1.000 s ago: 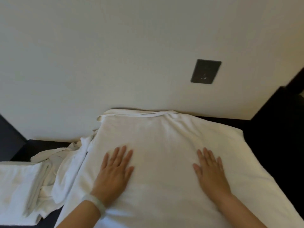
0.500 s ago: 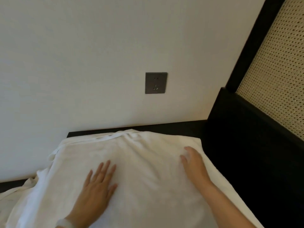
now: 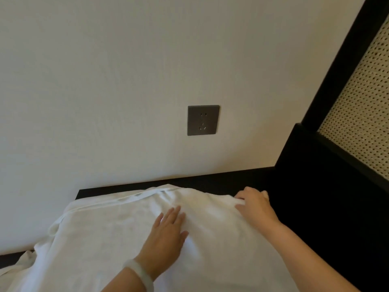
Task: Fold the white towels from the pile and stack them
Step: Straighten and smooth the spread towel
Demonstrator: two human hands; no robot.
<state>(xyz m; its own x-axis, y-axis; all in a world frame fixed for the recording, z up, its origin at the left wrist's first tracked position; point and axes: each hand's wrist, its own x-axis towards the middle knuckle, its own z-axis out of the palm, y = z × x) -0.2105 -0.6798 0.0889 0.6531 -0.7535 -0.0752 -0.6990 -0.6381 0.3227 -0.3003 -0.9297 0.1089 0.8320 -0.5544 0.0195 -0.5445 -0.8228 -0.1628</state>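
Note:
A large white towel lies spread over the dark tabletop, its far edge rumpled near the wall. My left hand presses flat on the middle of the towel, fingers straight; a pale bangle sits on that wrist. My right hand grips the towel's far right corner, fingers curled over the cloth edge. More white cloth shows at the lower left edge, mostly out of frame.
A cream wall with a grey power socket stands right behind the table. A tall black furniture side with a woven cane panel rises at the right, close to my right hand.
The view has swung right, so the pile at the left has left the frame. My right hand moved from flat on the towel to its far right corner and curled round it.

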